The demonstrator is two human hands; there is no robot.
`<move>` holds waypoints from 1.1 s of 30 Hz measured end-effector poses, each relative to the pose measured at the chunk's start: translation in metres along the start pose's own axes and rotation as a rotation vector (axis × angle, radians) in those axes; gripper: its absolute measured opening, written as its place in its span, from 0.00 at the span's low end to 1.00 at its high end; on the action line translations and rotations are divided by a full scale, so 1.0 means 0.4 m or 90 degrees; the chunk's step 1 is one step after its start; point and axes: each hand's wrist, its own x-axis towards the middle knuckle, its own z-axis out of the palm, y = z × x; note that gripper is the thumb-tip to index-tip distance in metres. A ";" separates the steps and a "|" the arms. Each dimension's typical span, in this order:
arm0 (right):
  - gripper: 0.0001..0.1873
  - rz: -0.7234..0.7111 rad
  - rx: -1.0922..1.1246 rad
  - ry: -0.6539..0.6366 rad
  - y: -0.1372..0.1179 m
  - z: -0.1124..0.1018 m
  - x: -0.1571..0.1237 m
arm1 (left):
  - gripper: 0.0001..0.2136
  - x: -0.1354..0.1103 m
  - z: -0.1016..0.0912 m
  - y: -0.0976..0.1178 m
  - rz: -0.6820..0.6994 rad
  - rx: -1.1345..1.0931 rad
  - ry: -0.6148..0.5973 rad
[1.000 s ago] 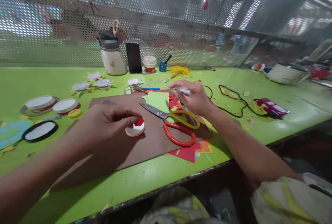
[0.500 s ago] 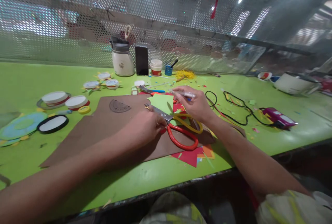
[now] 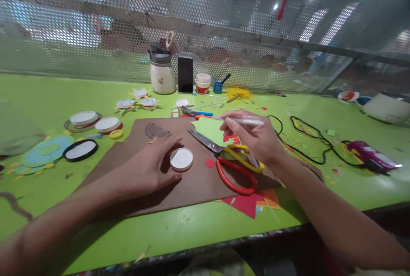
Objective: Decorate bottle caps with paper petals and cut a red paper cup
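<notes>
My left hand [image 3: 153, 161] is open on the brown cardboard [image 3: 153, 199], thumb and fingers apart around a small round white lid [image 3: 181, 159] with a faint outline drawn on it. Whether its fingers touch the lid I cannot tell. In my right hand [image 3: 253, 135] a pale, clear-looking pen [image 3: 245, 120] is pinched, above light green paper [image 3: 206, 127]. Between the hands lie large scissors [image 3: 235, 182], blades slightly parted, with one red and one yellow handle. A small red paper piece [image 3: 209, 163] is beside them, and a dark protractor [image 3: 157, 130] rests behind my left hand.
Several round lids [image 3: 83, 118] and paper flowers sit at the left. A jug [image 3: 162, 73], a phone [image 3: 185, 75], a tub [image 3: 203, 83] and a blue pot [image 3: 218, 87] stand along the mesh. To the right is a purple device [image 3: 371, 155] with black cord.
My left hand has let go of the scissors and moved left to the white lid. The scissors now lie on the cardboard. My right hand still holds the pen.
</notes>
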 end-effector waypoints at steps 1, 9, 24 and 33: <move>0.09 0.019 0.051 -0.011 -0.005 0.009 -0.006 | 0.35 0.001 0.004 -0.001 0.001 -0.005 -0.001; 0.10 0.226 0.222 0.008 0.028 0.060 -0.048 | 0.34 0.016 0.043 -0.011 0.004 -0.064 0.045; 0.07 0.270 0.190 -0.041 -0.004 0.065 -0.079 | 0.40 -0.020 0.078 -0.021 0.041 -0.169 0.011; 0.10 0.305 0.204 -0.250 -0.013 0.094 -0.082 | 0.38 -0.021 0.104 -0.027 0.058 -0.159 0.077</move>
